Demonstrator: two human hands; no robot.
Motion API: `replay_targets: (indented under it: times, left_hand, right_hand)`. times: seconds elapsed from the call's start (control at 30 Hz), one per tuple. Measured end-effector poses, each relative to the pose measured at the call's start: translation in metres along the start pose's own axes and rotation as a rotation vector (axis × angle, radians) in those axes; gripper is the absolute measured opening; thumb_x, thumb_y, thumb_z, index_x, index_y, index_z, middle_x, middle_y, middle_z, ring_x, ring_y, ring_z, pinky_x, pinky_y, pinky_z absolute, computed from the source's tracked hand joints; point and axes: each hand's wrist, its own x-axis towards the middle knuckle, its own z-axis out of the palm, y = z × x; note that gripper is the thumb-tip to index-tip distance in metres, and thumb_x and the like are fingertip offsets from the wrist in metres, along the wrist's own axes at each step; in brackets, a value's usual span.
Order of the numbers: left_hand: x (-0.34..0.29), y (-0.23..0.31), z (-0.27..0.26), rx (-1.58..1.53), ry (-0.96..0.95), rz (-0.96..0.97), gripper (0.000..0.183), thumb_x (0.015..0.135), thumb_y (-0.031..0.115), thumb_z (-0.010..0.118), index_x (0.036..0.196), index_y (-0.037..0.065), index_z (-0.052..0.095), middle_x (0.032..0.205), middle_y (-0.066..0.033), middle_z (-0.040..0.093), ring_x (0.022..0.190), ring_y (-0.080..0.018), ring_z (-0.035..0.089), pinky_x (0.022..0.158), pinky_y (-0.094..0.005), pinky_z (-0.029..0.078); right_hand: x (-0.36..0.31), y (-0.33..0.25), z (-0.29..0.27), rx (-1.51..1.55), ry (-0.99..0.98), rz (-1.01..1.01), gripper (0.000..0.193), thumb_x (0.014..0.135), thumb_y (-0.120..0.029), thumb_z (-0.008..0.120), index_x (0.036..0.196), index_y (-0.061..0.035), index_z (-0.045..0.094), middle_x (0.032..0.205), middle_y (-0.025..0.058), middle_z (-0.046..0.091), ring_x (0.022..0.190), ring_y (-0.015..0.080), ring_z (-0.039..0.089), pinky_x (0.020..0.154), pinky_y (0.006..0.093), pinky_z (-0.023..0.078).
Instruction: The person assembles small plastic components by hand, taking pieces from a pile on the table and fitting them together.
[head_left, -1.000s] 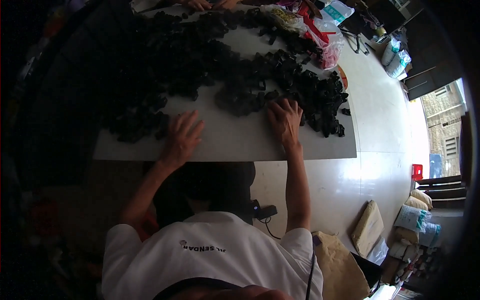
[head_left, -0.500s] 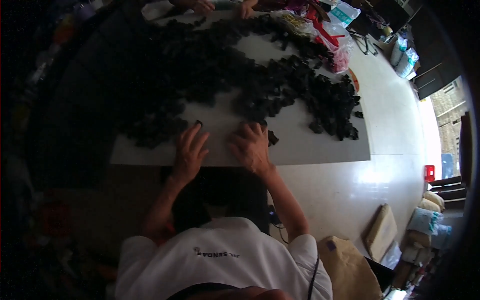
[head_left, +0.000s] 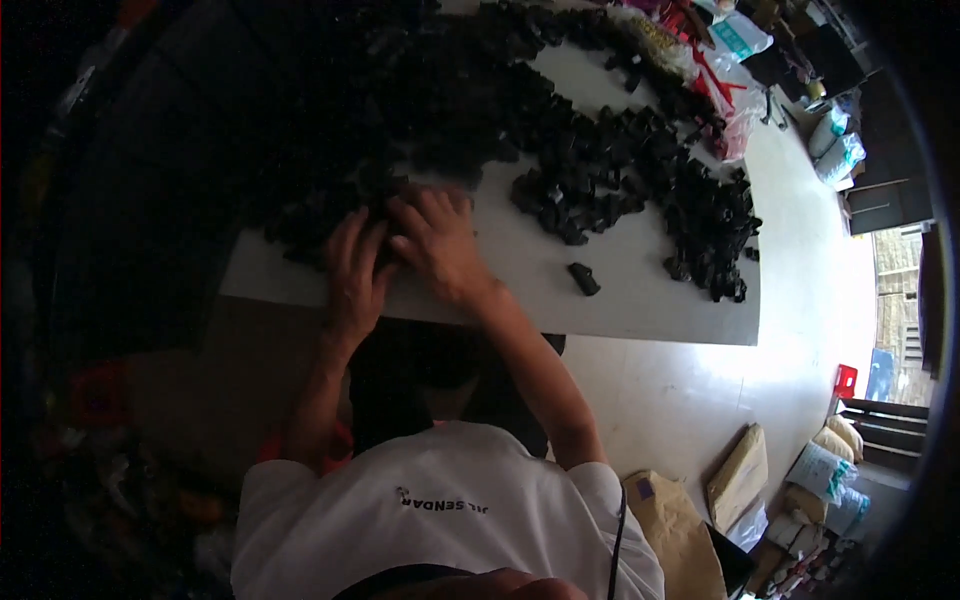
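Small black moulded-looking pieces lie heaped across the white table [head_left: 640, 315]; their exact kind is too dark to tell. At the near left edge of the heap [head_left: 310, 215], my left hand [head_left: 355, 275] reaches forward with its fingers stretched and slightly apart. Close beside it, my right hand [head_left: 445, 245] rests over the black pieces, fingers spread and bent, thumb toward the left hand. Dark pieces show between the two hands, and shadow hides the fingertips' contact. A single black piece [head_left: 583, 279] lies apart, right of my right hand.
Another cluster of black pieces [head_left: 715, 245] reaches the table's right side. Plastic bags with red strips [head_left: 735, 110] sit at the far right corner. Brown paper sacks [head_left: 675, 525] and a flat brown package [head_left: 738, 475] are on the floor at right, with a red stool [head_left: 845, 380] beyond.
My right hand has moved left and forward, from beside a loose piece to the heap next to my left hand. The view has shifted, and the other person's hands at the far edge are out of sight.
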Motion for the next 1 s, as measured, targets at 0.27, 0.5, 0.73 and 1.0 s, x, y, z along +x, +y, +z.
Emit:
replay_targets:
  times: [0.27,0.5,0.73,1.0]
  left_hand:
    - [0.015,0.046,0.023,0.029,-0.034,0.135,0.054,0.075,0.002,0.075,0.126,0.007,0.057,0.144,-0.0119,0.039,0.133,-0.0346,0.035,0.107,-0.0485,0.034]
    - [0.04,0.076,0.045,0.057,-0.067,0.161,0.049,0.075,0.004,0.077,0.12,0.004,0.059,0.137,-0.0157,0.044,0.129,-0.0349,0.039,0.105,-0.0495,0.035]
    - [0.038,0.066,0.053,0.187,-0.068,0.146,0.041,0.074,0.003,0.075,0.113,0.002,0.061,0.133,-0.0165,0.047,0.127,-0.034,0.04,0.104,-0.0466,0.035]
    - [0.046,0.054,0.046,0.182,0.006,0.287,0.029,0.075,-0.002,0.068,0.104,0.003,0.066,0.127,-0.0145,0.054,0.122,-0.0327,0.046,0.102,-0.0447,0.037]
  right_hand:
    - [-0.063,0.033,-0.11,-0.42,0.097,0.297,0.038,0.075,-0.006,0.068,0.112,-0.0084,0.06,0.119,0.0123,0.053,0.113,0.033,0.048,0.097,0.045,0.037]
    - [-0.138,0.027,-0.125,-0.479,0.13,0.581,0.031,0.076,-0.005,0.067,0.106,-0.0068,0.062,0.104,0.011,0.056,0.1,0.033,0.052,0.084,0.0424,0.045]
    - [-0.132,0.03,-0.117,-0.272,0.134,0.554,0.025,0.077,-0.003,0.062,0.102,-0.004,0.062,0.098,0.0123,0.056,0.094,0.0332,0.057,0.078,0.0414,0.048]
    - [-0.125,0.034,-0.127,-0.1,0.292,0.741,0.025,0.081,-0.004,0.061,0.107,-0.0051,0.063,0.097,0.0143,0.061,0.086,0.0346,0.062,0.075,0.0409,0.05]
